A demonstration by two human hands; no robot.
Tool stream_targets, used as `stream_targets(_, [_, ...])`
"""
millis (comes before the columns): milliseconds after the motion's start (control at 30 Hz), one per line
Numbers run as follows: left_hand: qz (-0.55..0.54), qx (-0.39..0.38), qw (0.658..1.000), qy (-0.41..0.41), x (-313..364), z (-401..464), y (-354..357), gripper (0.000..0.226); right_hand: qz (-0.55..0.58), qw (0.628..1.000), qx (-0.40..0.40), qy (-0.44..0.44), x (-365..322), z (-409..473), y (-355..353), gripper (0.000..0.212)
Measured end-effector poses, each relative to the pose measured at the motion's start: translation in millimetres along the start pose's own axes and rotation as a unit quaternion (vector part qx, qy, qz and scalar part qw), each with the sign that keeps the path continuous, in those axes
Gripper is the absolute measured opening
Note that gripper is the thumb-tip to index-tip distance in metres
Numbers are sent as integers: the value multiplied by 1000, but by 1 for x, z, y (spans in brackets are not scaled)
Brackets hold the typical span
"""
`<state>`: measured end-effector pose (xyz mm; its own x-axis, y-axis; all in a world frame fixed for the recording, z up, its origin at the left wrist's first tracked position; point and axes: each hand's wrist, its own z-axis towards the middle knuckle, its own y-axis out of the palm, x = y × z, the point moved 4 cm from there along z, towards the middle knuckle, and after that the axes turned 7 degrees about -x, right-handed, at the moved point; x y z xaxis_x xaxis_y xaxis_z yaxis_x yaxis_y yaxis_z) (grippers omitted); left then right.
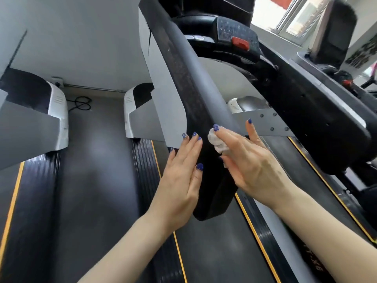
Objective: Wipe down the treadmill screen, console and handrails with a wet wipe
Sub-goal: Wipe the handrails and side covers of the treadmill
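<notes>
Centrally, the treadmill's black left handrail (195, 94) runs from the console (226, 31) down toward the camera. Left hand (181, 180) lies flat against the rail's outer side, fingers straight and together. Right hand (248, 160) presses a crumpled white wet wipe (216, 141) onto the rail's top near its end, fingers curled over the wipe.
</notes>
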<state>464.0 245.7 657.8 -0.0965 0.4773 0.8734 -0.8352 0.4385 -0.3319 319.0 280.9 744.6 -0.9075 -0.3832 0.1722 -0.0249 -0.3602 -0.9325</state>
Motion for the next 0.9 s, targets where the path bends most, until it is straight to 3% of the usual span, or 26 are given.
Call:
stream_targets(200, [-57,107,992,-26,18,-14,28,58,-67,992,-34,-98,8,10,-10,18])
stream_targets(400, [-44,128,990,-27,19,-13,37,58,-118,975,-112,-153,9,21,-13,35])
stream_targets(600, [-77,151,984,-62,-1,-19,39,56,-150,967,-161,-127,5,36,-14,43])
stream_targets(700, [-122,148,980,-59,0,-21,44,55,-109,967,-186,-135,-2,23,-9,49])
stream_targets(900, [-215,145,964,-52,18,-14,65,53,91,968,-224,-61,5,29,-13,59])
